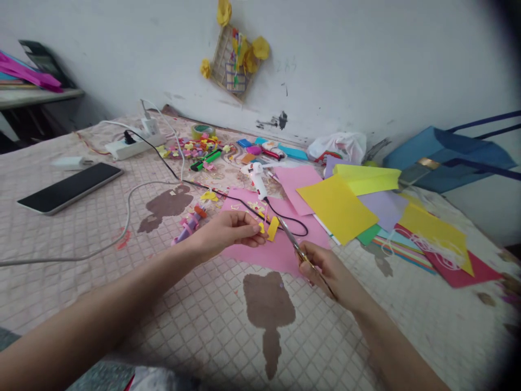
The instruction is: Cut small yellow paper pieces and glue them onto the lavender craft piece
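My left hand (240, 231) pinches a small piece of yellow paper (273, 228) between thumb and fingers. Fingers of my right hand (329, 269) are wrapped round a pair of scissors (296, 245), whose blades point up and left, close to the yellow piece. Both hands hover over a pink sheet (244, 255) on the table. Just beyond them lies a white glue gun (257, 182) with a black cord. A purple rolled item with pink and orange bits (189, 225) sits left of my left hand.
Coloured sheets (337, 209) are piled to the right, near a blue bag (443, 155). A phone (71, 187) and a power strip (132, 145) lie at left. Small paper flowers (191, 146), tape (202, 131) and a green cutter (206, 160) are at the back. Cords cross the table.
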Demonstrator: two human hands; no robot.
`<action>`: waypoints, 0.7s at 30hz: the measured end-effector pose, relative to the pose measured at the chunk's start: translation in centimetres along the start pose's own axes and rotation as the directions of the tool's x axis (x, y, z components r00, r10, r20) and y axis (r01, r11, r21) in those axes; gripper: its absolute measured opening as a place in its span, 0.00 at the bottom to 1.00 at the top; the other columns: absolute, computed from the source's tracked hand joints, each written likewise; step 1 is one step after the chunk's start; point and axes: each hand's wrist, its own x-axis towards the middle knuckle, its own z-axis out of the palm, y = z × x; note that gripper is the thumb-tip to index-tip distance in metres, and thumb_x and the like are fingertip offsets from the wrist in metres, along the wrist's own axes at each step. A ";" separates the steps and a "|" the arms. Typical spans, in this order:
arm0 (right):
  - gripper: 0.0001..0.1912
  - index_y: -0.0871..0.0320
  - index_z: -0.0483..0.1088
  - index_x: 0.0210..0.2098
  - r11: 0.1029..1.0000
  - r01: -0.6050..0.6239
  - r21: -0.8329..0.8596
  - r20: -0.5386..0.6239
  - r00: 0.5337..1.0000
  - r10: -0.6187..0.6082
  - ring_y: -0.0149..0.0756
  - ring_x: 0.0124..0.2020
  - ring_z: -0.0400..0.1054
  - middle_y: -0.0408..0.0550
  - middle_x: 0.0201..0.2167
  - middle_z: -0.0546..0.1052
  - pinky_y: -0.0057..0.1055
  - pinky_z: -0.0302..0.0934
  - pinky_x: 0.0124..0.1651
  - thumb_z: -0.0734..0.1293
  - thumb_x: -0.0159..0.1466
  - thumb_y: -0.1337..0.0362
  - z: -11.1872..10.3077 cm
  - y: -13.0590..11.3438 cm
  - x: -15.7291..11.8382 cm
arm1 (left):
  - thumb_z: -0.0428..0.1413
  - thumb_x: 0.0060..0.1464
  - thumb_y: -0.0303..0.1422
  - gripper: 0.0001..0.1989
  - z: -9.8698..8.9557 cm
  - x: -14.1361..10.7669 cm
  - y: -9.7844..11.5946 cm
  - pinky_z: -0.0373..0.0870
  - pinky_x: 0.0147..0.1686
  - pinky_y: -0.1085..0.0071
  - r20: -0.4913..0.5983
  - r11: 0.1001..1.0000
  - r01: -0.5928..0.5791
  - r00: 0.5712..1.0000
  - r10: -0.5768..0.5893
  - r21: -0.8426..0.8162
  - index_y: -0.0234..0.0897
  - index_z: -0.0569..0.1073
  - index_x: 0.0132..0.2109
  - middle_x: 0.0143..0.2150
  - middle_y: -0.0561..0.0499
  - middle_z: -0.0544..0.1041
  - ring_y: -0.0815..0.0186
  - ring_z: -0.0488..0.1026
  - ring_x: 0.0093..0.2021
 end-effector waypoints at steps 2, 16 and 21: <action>0.20 0.56 0.55 0.27 1.000 -0.008 0.000 0.013 1.000 0.008 0.28 0.22 0.49 0.37 0.21 0.54 0.26 0.45 0.23 0.56 0.62 0.45 -0.1 -0.1 -0.1 | 0.61 0.48 0.31 0.08 -0.1 0.1 0.1 0.69 0.37 0.71 -0.012 1.000 0.003 1.000 -0.003 -0.010 0.30 0.70 0.31 0.31 0.46 0.78 0.69 0.76 0.33; 0.22 0.56 0.51 0.22 0.990 -0.085 -0.117 0.089 0.991 0.096 0.27 0.21 0.45 0.37 0.20 0.52 0.25 0.40 0.22 0.57 0.63 0.47 0.6 0.2 -0.1 | 0.59 0.50 0.29 0.07 0.2 -0.1 0.3 0.70 0.37 0.73 -0.009 0.998 -0.004 1.000 0.003 -0.055 0.30 0.69 0.32 0.31 0.45 0.79 0.70 0.76 0.31; 0.22 0.56 0.51 0.22 0.991 -0.088 -0.097 0.089 0.991 0.097 0.27 0.20 0.47 0.37 0.19 0.53 0.24 0.41 0.20 0.57 0.63 0.47 0.6 0.4 -0.2 | 0.59 0.51 0.29 0.07 0.2 -0.1 0.3 0.71 0.36 0.74 0.007 0.998 0.005 1.000 -0.005 -0.056 0.30 0.69 0.32 0.31 0.45 0.79 0.70 0.76 0.32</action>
